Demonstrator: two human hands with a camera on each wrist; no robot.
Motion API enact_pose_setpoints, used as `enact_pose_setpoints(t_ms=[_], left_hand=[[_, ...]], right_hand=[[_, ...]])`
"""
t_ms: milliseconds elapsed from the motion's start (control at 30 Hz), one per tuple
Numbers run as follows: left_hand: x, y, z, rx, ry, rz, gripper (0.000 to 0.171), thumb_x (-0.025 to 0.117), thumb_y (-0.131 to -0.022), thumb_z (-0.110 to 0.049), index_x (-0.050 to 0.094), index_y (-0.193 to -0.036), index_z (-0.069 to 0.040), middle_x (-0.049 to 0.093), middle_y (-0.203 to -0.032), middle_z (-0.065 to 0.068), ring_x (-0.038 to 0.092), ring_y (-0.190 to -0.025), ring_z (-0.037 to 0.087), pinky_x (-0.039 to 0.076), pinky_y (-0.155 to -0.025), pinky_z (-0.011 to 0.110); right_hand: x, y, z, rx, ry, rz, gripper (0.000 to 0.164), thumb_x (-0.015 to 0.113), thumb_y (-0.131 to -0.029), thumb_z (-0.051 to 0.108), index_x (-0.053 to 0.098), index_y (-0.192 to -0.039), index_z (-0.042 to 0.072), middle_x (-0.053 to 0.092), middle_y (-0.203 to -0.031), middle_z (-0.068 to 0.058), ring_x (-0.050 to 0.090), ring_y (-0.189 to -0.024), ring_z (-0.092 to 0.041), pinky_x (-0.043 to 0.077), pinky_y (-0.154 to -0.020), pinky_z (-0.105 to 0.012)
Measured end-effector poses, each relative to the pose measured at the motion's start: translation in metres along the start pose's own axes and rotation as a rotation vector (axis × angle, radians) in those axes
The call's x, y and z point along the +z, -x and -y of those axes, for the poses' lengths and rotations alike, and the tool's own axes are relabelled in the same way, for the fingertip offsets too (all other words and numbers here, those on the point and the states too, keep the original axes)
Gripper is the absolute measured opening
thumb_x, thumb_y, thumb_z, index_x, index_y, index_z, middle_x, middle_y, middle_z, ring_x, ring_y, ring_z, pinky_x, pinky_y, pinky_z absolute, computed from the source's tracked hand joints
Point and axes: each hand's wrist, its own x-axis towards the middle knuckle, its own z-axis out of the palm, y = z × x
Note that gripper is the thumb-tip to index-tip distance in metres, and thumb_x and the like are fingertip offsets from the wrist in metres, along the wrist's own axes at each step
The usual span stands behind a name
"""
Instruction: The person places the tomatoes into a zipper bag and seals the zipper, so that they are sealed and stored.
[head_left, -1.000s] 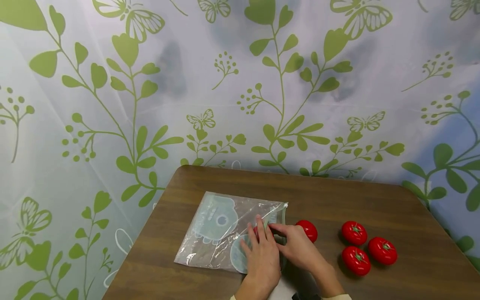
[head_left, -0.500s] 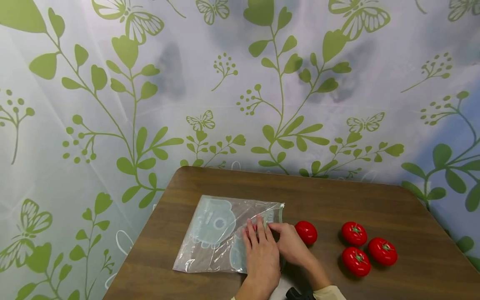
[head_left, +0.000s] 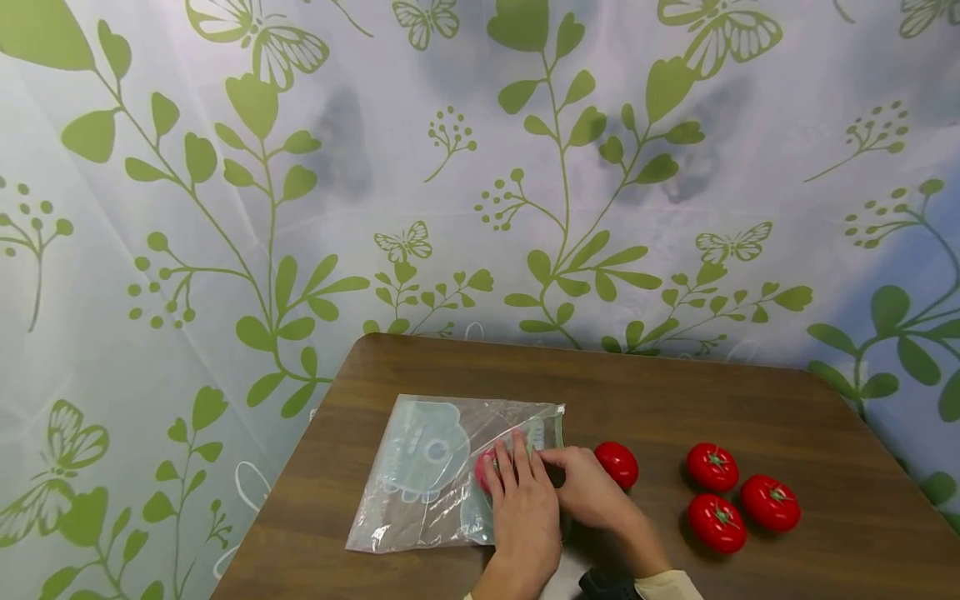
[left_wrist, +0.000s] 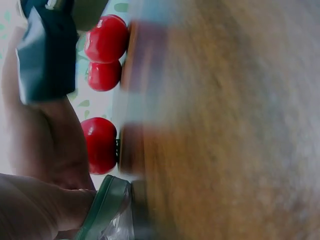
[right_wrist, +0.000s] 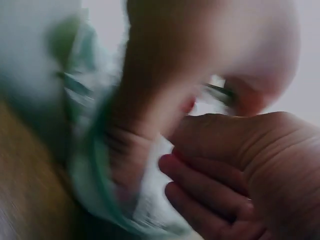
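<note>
- Clear zip bag (head_left: 427, 475) lies flat near the desk (head_left: 675, 392) front edge, one tomato (head_left: 484, 468) inside.
- Left hand (head_left: 522, 508) rests spread on the bag; right hand (head_left: 588, 492) apparently pinches its open mouth; keep that mouth held wide.
- Next tomato (head_left: 617, 463) lies just beside the mouth.

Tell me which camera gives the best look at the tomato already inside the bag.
The head view: the tomato in the bag shows red through the clear plastic bag, just under the left hand fingertips. The right wrist view is blurred, with only a red sliver between fingers; the left wrist view shows only loose tomatoes.
</note>
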Motion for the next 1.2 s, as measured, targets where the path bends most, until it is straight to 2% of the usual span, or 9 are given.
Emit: enact_pose_setpoints(t_ms=[133,233,367,567,667,733,833,967,1200], left_hand=[[-0.002,-0.001,-0.001,-0.007,0.004,0.045,0.084,0.092,-0.085,-0.031,0.057,-0.156,-0.001,0.039,-0.174,0.022,0.040,-0.159,0.048,0.032,-0.129,0.065],[-0.003,-0.002,-0.002,-0.013,0.004,0.071,0.090,0.094,-0.082,-0.034,0.056,-0.157,-0.002,0.037,-0.176,0.021,0.038,-0.161,0.048,0.030,-0.130,0.065],[-0.004,-0.002,-0.002,-0.016,0.009,0.081,0.095,0.097,-0.078,-0.036,0.056,-0.158,-0.003,0.036,-0.176,0.021,0.037,-0.161,0.048,0.030,-0.130,0.065],[-0.002,-0.001,-0.001,-0.014,0.013,0.026,0.087,0.094,-0.080,-0.035,0.061,-0.153,-0.003,0.042,-0.172,0.021,0.042,-0.158,0.049,0.034,-0.128,0.065],[-0.001,0.000,-0.001,-0.011,0.015,-0.001,0.079,0.091,-0.084,-0.031,0.063,-0.152,-0.003,0.044,-0.171,0.022,0.044,-0.156,0.049,0.035,-0.127,0.065],[-0.001,0.000,-0.001,-0.009,0.015,-0.015,0.078,0.091,-0.083,-0.030,0.063,-0.151,-0.003,0.046,-0.170,0.022,0.045,-0.156,0.049,0.036,-0.126,0.065],[0.000,0.000,-0.001,-0.006,0.013,-0.026,0.080,0.092,-0.080,-0.032,0.064,-0.150,-0.003,0.047,-0.169,0.021,0.046,-0.155,0.049,0.037,-0.125,0.065],[0.001,-0.001,-0.001,-0.003,0.007,-0.027,0.086,0.095,-0.076,-0.036,0.065,-0.149,-0.003,0.048,-0.168,0.021,0.046,-0.154,0.050,0.038,-0.125,0.066],[-0.001,-0.001,0.000,-0.003,0.002,-0.011,0.089,0.096,-0.075,-0.038,0.064,-0.150,-0.003,0.047,-0.169,0.021,0.046,-0.155,0.050,0.037,-0.125,0.066]], right_hand=[[-0.026,0.015,0.004,-0.015,-0.082,0.088,0.049,0.090,-0.092,0.023,0.077,-0.138,0.009,0.079,-0.134,-0.008,0.079,-0.119,-0.026,0.062,-0.102,-0.049],[-0.048,0.026,0.007,0.003,-0.119,0.116,0.054,0.089,-0.094,0.030,0.075,-0.140,0.007,0.078,-0.136,-0.011,0.078,-0.121,-0.030,0.062,-0.101,-0.049],[-0.074,0.043,0.011,0.037,-0.104,0.096,0.057,0.089,-0.093,0.036,0.074,-0.141,0.009,0.077,-0.137,-0.010,0.077,-0.124,-0.030,0.063,-0.100,-0.048],[-0.107,0.066,0.016,0.128,-0.057,0.026,0.063,0.090,-0.090,0.045,0.074,-0.143,0.015,0.075,-0.143,-0.005,0.074,-0.129,-0.030,0.063,-0.101,-0.049],[-0.120,0.076,0.017,0.151,-0.044,0.000,0.065,0.090,-0.090,0.046,0.072,-0.145,0.016,0.074,-0.144,-0.005,0.073,-0.130,-0.028,0.063,-0.100,-0.038],[-0.127,0.083,0.016,0.160,-0.037,-0.022,0.064,0.090,-0.090,0.044,0.072,-0.145,0.018,0.074,-0.144,-0.004,0.074,-0.129,-0.025,0.062,-0.098,-0.028],[-0.136,0.094,0.012,0.164,-0.012,-0.064,0.062,0.091,-0.089,0.043,0.073,-0.144,0.022,0.076,-0.142,-0.002,0.075,-0.126,-0.014,0.059,-0.094,-0.019],[-0.147,0.108,0.005,0.190,0.046,-0.105,0.060,0.092,-0.087,0.043,0.074,-0.142,0.026,0.077,-0.139,0.001,0.070,-0.121,0.006,0.059,-0.092,-0.018],[-0.165,0.129,-0.009,0.275,0.117,-0.122,0.061,0.091,-0.089,0.043,0.073,-0.144,0.023,0.077,-0.139,-0.005,0.065,-0.115,0.015,0.060,-0.082,-0.020]])
